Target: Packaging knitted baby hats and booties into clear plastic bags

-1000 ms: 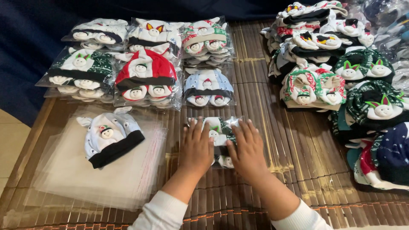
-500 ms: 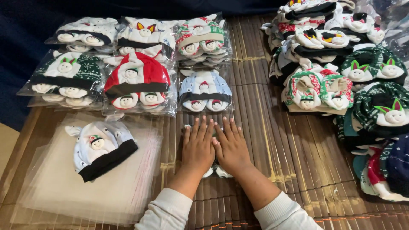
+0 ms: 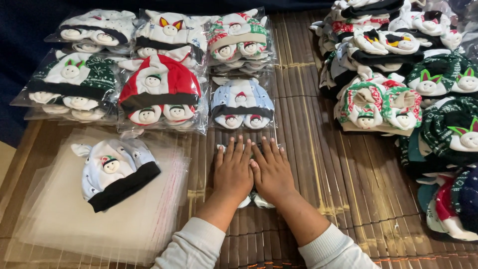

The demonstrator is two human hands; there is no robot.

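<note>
Head view, looking down on a bench (image 3: pixel 318 164) covered by a brown slatted bamboo mat; both hands lie flat, palms down, side by side and touching at the thumbs, fingers spread and pointing away from the person; left hand (image 3: pixel 233 172) and right hand (image 3: pixel 271 172) together press on a bagged baby hat (image 3: pixel 251 200), almost wholly hidden under them, only white edges showing near the wrists and a sliver of clear plastic by the fingertips; neither hand grips anything, both are open and pressing. White knit sleeves cover the forearms.

Left of the hands: a stack of clear plastic bags (image 3: pixel 74 219) lying flat, with a loose white hat with black brim (image 3: pixel 115 172) resting on top, tilted, a small snowman face on it. Beyond the hands, well within the mat: a pale blue bagged hat (image 3: pixel 242 102) just past the fingertips; a red bagged hat (image 3: pixel 159 89) beside it; a green and white bagged hat (image 3: pixel 72 82) further left; more bagged hats in a row behind these. Right side: a tall heap of unbagged hats (image 3: pixel 398 74), green, red, white and black, running down the right edge.
</note>
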